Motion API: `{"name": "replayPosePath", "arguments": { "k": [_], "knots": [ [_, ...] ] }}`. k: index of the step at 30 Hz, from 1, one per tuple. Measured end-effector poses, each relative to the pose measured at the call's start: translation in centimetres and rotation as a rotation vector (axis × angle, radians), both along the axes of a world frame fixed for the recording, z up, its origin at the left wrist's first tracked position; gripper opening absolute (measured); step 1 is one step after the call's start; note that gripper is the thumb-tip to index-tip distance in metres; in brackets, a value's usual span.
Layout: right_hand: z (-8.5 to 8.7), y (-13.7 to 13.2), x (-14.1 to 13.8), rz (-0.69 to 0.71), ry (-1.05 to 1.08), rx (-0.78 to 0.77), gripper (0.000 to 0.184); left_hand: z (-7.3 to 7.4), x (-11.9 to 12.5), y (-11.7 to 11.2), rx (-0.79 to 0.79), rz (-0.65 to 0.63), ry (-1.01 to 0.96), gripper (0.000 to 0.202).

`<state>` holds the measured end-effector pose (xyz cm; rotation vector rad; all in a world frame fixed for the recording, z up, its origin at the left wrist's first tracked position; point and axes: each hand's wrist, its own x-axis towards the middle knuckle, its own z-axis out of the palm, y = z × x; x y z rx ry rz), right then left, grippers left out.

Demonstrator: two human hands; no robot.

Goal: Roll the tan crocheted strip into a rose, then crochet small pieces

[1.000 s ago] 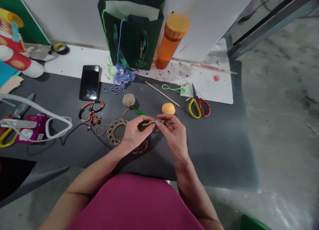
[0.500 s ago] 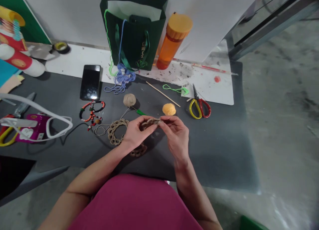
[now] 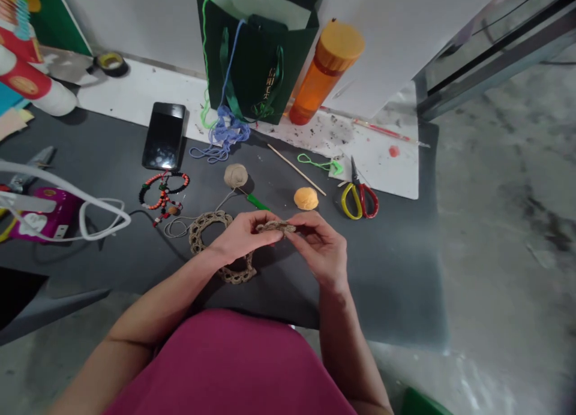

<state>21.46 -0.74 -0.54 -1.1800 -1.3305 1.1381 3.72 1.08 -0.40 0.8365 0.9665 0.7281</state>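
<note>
**Close two-handed pinch, inner knots hidden**

In the head view, I see the left hand [image 3: 242, 237] and right hand [image 3: 320, 248] curled nearly shut, both gripping a knotted twine piece [image 3: 275, 226] above the dark mat [image 3: 387, 271]. I'd keep that pinch firm and even so the knots don't slip. The fingers hide the middle knots, and I can't tell whether the piece joins the twine ring [image 3: 202, 235], partly hidden under the left hand. A twine ball [image 3: 236, 176] sits beyond.

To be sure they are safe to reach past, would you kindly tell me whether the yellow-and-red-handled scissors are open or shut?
Shut: the scissors show their blades together as one narrow point.
</note>
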Motion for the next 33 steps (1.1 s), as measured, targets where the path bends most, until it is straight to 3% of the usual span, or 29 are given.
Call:
{"name": "replayPosePath", "arguments": {
  "k": [11, 20, 25, 29, 33],
  "knots": [
    [1.7, -0.2, -0.2, 0.001, -0.405, 0.183, 0.024, 0.3, 0.1, -0.4, 0.133, -0.1, 0.001, 0.025],
    [2.1, -0.1, -0.1, 0.031, -0.393, 0.124, 0.015, 0.5, -0.1, -0.4, 0.185, -0.145, 0.03, 0.026],
    [1.9, -0.3, -0.3, 0.025, -0.475, 0.18, 0.024, 0.1, 0.2, -0.6, 0.186, -0.098, 0.052, 0.025],
    [1.7, -0.4, 0.0, 0.014, -0.459, 0.138, 0.03, -0.1, 0.2, -0.6, 0.219, -0.102, 0.088, 0.025],
    [1.8, -0.5, 0.1, -0.004, -0.427, 0.119, 0.019, 0.2, 0.1, -0.4, 0.238, -0.103, 0.098, 0.028]
  ]
}}
